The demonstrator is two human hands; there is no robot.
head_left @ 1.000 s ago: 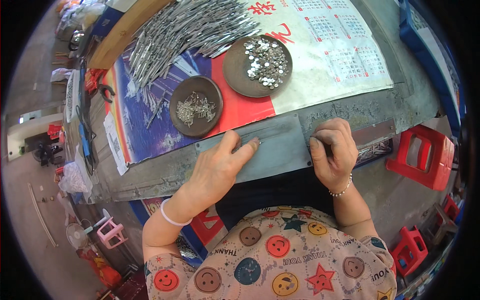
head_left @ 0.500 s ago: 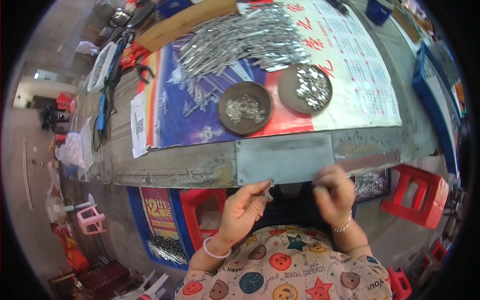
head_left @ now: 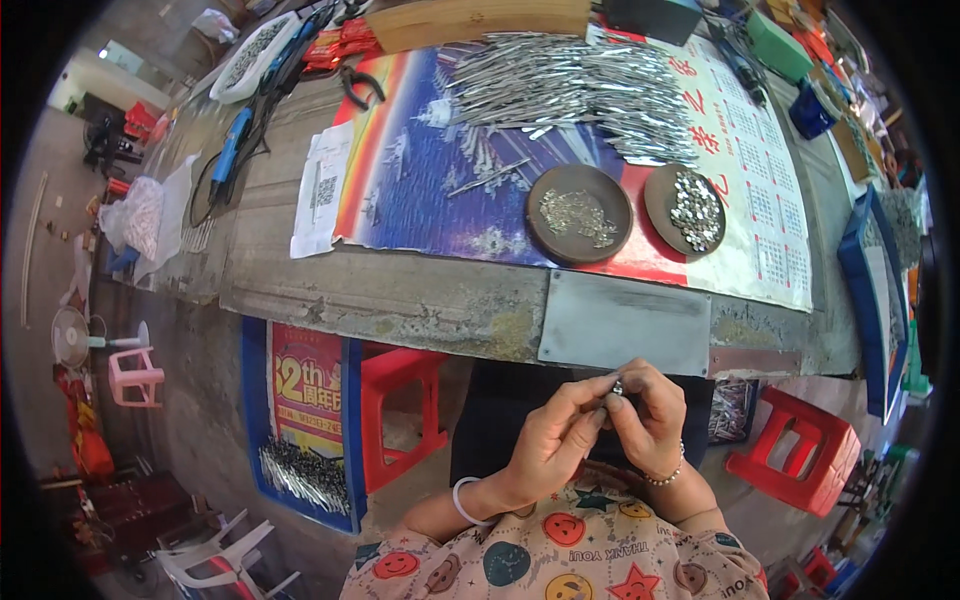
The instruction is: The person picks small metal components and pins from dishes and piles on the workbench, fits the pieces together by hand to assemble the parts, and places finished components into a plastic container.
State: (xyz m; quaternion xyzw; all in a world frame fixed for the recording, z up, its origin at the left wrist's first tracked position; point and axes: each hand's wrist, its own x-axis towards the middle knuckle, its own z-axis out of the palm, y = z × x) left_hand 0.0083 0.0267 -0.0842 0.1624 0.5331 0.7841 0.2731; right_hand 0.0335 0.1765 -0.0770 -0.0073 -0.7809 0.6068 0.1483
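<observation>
My left hand (head_left: pixel 560 430) and my right hand (head_left: pixel 648 418) meet in front of my body, just off the table's near edge. Both pinch a tiny shiny metal piece (head_left: pixel 617 388) between thumbs and fingertips; its exact shape is too small to make out. Just beyond the fingers a flat grey metal plate (head_left: pixel 625 318) lies at the table edge. Farther off stand two round brown bowls: the left bowl (head_left: pixel 575 180) holds small fine metal pieces, the right bowl (head_left: pixel 660 222) small shiny metal discs. Behind them spreads a pile of thin silvery metal strips (head_left: pixel 580 90).
A printed poster (head_left: pixel 400 200) covers much of the table. Pliers (head_left: pixel 362 88), a blue-handled tool (head_left: pixel 232 145) and a white paper slip (head_left: pixel 322 190) lie leftward. Red stools (head_left: pixel 405 410) stand below the edge, beside a blue tray (head_left: pixel 355 440). Another blue tray (head_left: pixel 862 270) is at right.
My right hand, blurred and apart before, has come to my left hand and now pinches at the metal piece with it. The view has shifted, so the table appears farther right.
</observation>
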